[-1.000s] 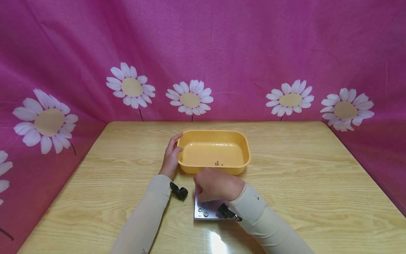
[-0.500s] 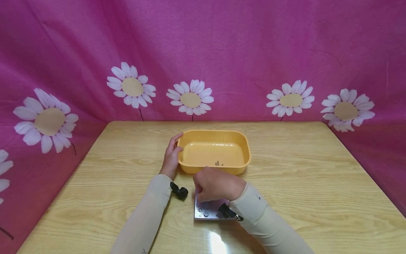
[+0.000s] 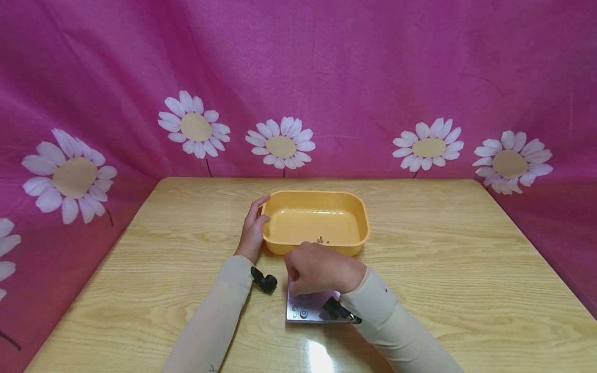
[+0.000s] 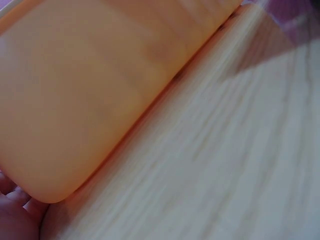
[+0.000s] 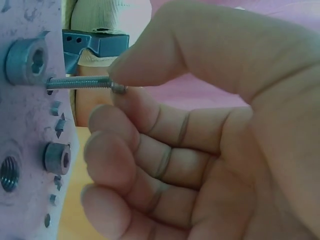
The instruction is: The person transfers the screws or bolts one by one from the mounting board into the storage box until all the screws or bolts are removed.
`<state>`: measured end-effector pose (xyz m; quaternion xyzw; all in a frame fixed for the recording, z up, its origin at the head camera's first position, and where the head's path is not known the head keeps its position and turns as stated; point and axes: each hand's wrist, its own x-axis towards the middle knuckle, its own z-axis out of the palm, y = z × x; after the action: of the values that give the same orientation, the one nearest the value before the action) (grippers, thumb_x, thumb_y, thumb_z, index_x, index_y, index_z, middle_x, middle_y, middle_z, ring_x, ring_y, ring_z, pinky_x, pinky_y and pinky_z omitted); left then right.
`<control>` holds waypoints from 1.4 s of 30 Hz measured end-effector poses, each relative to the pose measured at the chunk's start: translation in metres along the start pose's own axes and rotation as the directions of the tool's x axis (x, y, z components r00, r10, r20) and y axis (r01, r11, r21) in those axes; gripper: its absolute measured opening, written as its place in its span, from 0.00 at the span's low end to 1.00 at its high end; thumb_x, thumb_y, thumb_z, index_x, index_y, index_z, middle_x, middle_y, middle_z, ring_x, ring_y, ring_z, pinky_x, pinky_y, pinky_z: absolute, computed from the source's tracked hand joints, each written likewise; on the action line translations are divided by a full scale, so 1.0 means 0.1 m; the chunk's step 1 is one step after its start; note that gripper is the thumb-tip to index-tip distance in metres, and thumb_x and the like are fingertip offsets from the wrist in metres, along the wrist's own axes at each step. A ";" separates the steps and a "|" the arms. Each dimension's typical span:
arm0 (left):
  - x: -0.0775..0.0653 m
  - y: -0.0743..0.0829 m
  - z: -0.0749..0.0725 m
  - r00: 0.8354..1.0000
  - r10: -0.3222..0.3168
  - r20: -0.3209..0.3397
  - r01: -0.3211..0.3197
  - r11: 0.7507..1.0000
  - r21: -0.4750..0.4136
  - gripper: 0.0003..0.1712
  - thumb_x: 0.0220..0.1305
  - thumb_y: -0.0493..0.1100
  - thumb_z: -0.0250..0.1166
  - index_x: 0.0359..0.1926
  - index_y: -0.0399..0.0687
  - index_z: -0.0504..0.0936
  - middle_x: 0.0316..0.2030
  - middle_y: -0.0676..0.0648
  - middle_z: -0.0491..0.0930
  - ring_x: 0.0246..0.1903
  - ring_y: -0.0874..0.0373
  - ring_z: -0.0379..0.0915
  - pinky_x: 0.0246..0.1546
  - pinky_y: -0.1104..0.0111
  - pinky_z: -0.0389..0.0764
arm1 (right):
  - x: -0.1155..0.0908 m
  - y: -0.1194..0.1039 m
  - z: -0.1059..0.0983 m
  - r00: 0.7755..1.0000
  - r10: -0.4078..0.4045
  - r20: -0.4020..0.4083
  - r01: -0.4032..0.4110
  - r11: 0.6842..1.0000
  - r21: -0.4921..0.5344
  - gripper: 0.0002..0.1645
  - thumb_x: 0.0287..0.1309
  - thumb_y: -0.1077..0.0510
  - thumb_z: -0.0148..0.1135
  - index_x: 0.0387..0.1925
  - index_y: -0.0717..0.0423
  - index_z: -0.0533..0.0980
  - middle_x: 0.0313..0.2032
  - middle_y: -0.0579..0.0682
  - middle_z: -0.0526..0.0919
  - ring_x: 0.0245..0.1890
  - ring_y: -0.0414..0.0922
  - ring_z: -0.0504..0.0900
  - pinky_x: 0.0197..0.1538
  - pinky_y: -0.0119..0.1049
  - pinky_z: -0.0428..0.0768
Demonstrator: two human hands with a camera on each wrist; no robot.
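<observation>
Two bare hands: one left hand (image 3: 252, 233), one right hand (image 3: 322, 268). One thin screw (image 5: 82, 82) in a pinch, plus two thicker socket-head bolts (image 5: 57, 158) in the right wrist view, set in one metal block (image 3: 319, 312). One yellow bin (image 3: 310, 223) on one wooden counter (image 3: 443, 259), with several dark bars inside by the near wall, too small to count surely. Two pale sleeves (image 3: 214, 311), each with one black fitting (image 3: 264, 281) at the wrist. Five whole daisies (image 3: 280, 146) on a magenta cloth (image 3: 326, 62), and part of a sixth at the left edge.

As for the screw: silvery, slim, finely threaded along the shank, with a small head partly hidden by fingertips. Held almost square to the block's face, with the tip at a hole beside the upper bolt; depth of entry impossible to tell.

Head end between right thumb and index finger; the remaining fingers curled alongside, clear of the shank. Over at the bin's left end, left hand gripping the side, thumb at the rim.
</observation>
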<state>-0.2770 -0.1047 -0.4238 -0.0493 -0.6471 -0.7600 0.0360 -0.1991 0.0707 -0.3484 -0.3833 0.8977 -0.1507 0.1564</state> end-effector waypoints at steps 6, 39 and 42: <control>-0.01 0.00 0.01 1.000 -0.001 -0.004 0.001 1.000 0.011 0.33 0.62 0.28 0.44 0.70 0.38 0.61 0.68 0.37 0.60 0.62 0.43 0.59 0.62 0.51 0.63 | -0.02 0.00 -0.02 1.000 -0.009 -0.012 0.009 1.000 -0.003 0.10 0.45 0.58 0.68 0.20 0.45 0.74 0.18 0.38 0.75 0.19 0.34 0.72 0.23 0.29 0.71; 0.14 -0.28 -0.06 0.999 0.032 -0.032 -0.031 0.999 0.025 0.33 0.62 0.29 0.44 0.69 0.45 0.64 0.68 0.44 0.62 0.63 0.49 0.61 0.62 0.55 0.63 | -0.03 0.11 -0.18 0.909 -0.008 -0.416 0.031 0.998 0.049 0.05 0.47 0.57 0.63 0.24 0.48 0.73 0.19 0.40 0.73 0.21 0.36 0.71 0.25 0.31 0.71; 0.15 -0.27 -0.07 0.999 0.027 -0.023 -0.027 1.000 0.014 0.33 0.62 0.28 0.44 0.70 0.43 0.63 0.69 0.43 0.61 0.64 0.48 0.59 0.62 0.55 0.62 | -0.03 0.14 -0.20 0.886 0.085 -0.456 -0.052 0.995 0.085 0.05 0.46 0.57 0.62 0.24 0.49 0.73 0.18 0.41 0.74 0.21 0.37 0.71 0.25 0.32 0.71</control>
<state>-0.2950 -0.1067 -0.4496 -0.0489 -0.6511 -0.7555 0.0540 -0.2139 0.0849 -0.3348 -0.2993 0.9163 -0.2629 -0.0417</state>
